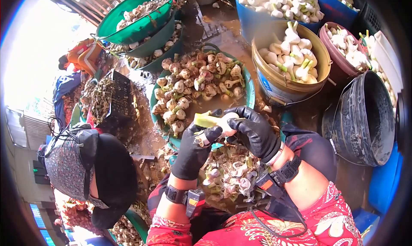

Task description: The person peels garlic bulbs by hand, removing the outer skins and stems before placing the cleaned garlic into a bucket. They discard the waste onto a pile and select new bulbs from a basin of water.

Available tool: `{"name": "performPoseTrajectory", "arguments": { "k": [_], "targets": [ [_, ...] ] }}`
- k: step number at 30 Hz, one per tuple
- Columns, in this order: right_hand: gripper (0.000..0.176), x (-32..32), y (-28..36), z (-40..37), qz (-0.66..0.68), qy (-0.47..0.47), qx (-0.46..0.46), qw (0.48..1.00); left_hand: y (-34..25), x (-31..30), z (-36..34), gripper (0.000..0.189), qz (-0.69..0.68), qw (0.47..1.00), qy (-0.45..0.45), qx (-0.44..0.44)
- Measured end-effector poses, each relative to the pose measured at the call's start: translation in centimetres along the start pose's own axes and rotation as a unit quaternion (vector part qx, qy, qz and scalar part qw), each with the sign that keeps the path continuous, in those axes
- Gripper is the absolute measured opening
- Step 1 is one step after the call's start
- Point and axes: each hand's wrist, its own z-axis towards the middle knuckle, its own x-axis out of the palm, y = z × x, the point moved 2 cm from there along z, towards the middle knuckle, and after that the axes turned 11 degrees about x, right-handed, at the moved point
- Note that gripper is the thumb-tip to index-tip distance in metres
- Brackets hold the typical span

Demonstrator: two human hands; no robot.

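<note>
Both my hands wear black gloves and meet above a green basin. Between them is a garlic bulb, white, with a thick pale-green stem pointing left. My left hand is closed round the stem side, and a pale band or scrap shows at its thumb. My right hand grips the bulb from the right, fingers curled over it. Behind them, the green basin holds muddy water and many brown, unpeeled garlic bulbs. Below my hands lies a heap of garlic skins and trimmings.
A yellowish bucket of white garlic stands at the right, beside a pink bucket and blue tubs. A black bucket leans on its side. Stacked green basins stand back left. A person in a black cap sits close at left.
</note>
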Motion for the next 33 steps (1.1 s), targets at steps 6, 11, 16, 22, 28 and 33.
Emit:
{"name": "performPoseTrajectory", "arguments": {
  "k": [6,11,16,22,28,33],
  "targets": [
    [0.029,-1.7,-2.2,0.7,-0.067,-0.025,-0.042,0.997,1.3,-0.5,-0.3,0.027,-0.031,0.997,-0.059,-0.034],
    [0.036,-0.7,-0.6,0.0,0.084,0.025,0.199,0.976,1.5,-0.6,-0.5,0.015,0.142,0.988,-0.044,0.034],
    [0.032,-0.8,-1.5,-0.7,0.113,0.061,0.277,0.952,1.3,-1.1,-0.3,0.015,0.409,0.887,0.068,0.203],
    [0.024,-1.0,-0.7,-0.7,0.188,0.100,0.197,0.957,3.1,-3.2,-1.0,0.042,0.021,0.998,-0.054,-0.027],
    [0.024,-1.0,-1.0,-0.1,0.158,0.109,0.209,0.959,0.1,0.8,-0.8,0.046,-0.019,0.997,-0.024,0.076],
    [0.020,0.0,0.2,-0.4,-0.053,0.023,0.054,0.997,1.2,-1.1,-0.5,0.031,0.063,0.996,-0.004,0.058]
  ]
}}
